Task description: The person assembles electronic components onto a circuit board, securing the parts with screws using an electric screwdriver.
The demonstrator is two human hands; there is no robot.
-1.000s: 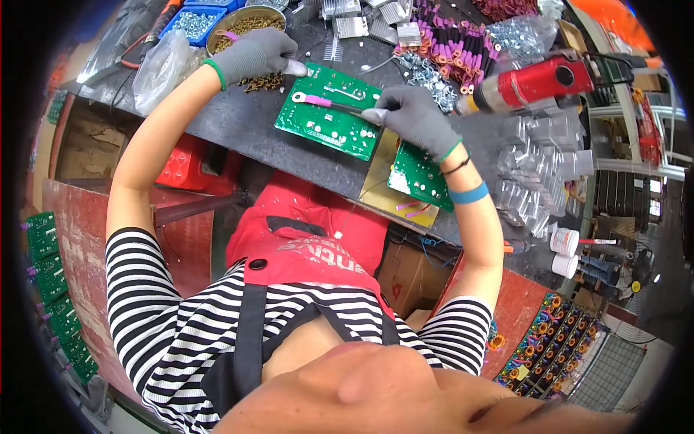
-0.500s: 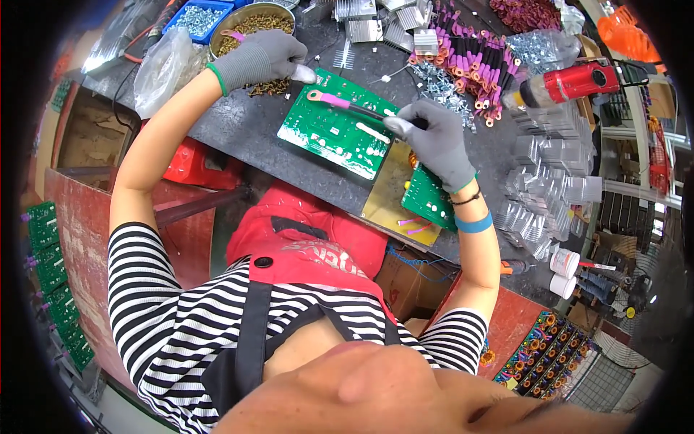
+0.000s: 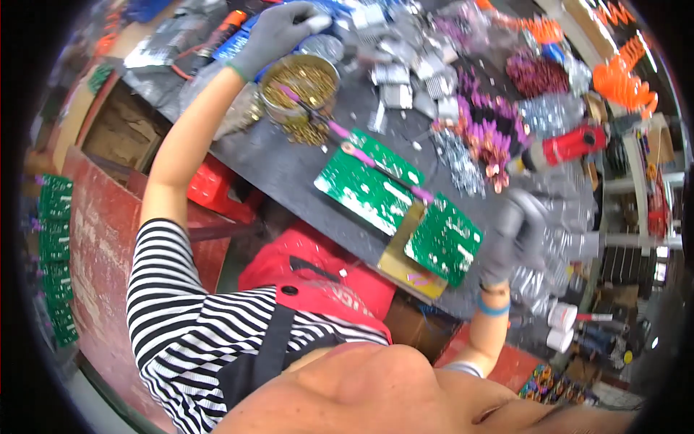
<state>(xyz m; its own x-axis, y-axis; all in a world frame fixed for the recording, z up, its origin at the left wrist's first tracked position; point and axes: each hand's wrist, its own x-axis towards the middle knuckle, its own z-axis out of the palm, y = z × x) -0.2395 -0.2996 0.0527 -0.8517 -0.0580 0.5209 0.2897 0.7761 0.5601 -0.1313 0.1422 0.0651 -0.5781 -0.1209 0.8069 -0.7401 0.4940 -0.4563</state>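
My left hand, in a grey glove, is above the far side of a round metal bowl of brass-coloured screws. Its fingers are curled together; whatever they may hold is hidden. My right hand, also gloved, is smeared by motion beside the stacked finned heat sinks, so its fingers cannot be read. Between the hands lies a green circuit board with white solder spots. A black cable with pink ends and a ring lug rests across it. A second green circuit board sits over a yellowish plate.
Metal heat sinks crowd the back. Pink-and-black cables and silver screws are piled right of them. A red power tool lies at the right, with white tubs nearer. Another cable leans from the bowl.
My right hand has let go of the cable and moved right, off the boards. My left hand has left the board's corner and gone farther back past the bowl. The whole view has shifted.
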